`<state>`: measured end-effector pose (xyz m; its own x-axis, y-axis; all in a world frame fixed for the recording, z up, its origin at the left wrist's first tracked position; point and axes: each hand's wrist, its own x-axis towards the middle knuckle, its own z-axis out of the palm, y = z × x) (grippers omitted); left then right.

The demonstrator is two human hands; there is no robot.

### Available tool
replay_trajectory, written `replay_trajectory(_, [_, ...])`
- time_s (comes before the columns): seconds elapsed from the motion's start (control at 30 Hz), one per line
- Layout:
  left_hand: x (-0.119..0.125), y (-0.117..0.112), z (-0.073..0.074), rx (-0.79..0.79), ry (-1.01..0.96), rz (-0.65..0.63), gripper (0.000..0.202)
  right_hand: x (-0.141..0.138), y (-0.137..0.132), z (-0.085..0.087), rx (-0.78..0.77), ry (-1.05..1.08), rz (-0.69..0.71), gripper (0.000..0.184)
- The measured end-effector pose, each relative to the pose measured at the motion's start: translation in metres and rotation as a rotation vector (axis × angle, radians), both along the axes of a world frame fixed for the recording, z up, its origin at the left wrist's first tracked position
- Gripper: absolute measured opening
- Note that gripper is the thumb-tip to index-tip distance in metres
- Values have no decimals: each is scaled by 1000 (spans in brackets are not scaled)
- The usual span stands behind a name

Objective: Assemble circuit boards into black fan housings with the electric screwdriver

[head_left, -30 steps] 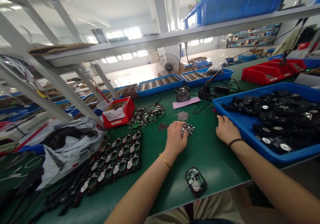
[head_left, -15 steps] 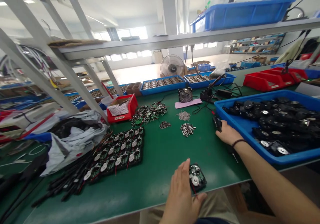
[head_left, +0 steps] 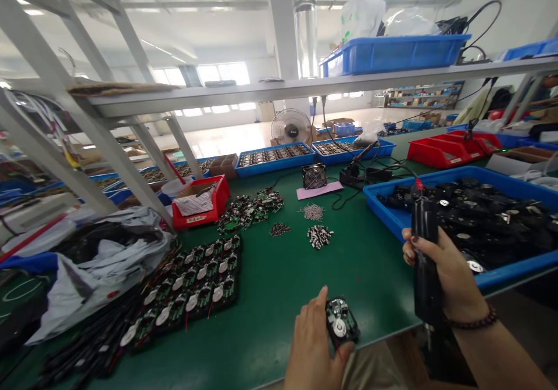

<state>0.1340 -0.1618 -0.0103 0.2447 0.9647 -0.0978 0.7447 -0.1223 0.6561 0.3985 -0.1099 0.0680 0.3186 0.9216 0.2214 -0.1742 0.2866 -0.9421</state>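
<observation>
My left hand (head_left: 314,343) rests at the near edge of the green bench (head_left: 279,274), fingers and thumb closed around a small black circuit assembly (head_left: 341,323) with a white round part and a red wire. Above the bench edge, my right hand (head_left: 444,274) grips a black electric screwdriver (head_left: 424,262), held upright with its cord end up. A small heap of silver screws (head_left: 319,236) lies further out on the mat.
A blue tray (head_left: 436,227) of black round parts sits at right. Rows of circuit boards (head_left: 196,279) and black cables lie at left, beside a grey plastic bag (head_left: 100,256). A red bin (head_left: 200,207), a small fan (head_left: 314,175), a soldering station and more blue trays stand behind.
My left hand came back from the screw heap to the black assembly at the near edge. My right hand lifted the black screwdriver from beside the blue tray and now holds it upright.
</observation>
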Motion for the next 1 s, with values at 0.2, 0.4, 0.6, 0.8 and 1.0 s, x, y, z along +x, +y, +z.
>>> replay_trajectory(0.2, [-1,2,-9,42,-5,-3,92,4,-15,45,274,67,-92,24])
replay_trajectory(0.4, [-11,6,-22,75,-12,-48,88,-7,-22,60,334,81,-91,20])
replay_trajectory(0.6, [-30,21,-22,91,-64,-3,88,-15,-10,18,131,176,-23,32])
replay_trajectory(0.8, [-53,42,-23,30,-159,69,84,-24,-6,-8,19,406,154,72])
replay_trajectory(1.0, [-52,45,-22,-20,-199,81,93,-30,-7,-6,-7,391,416,77])
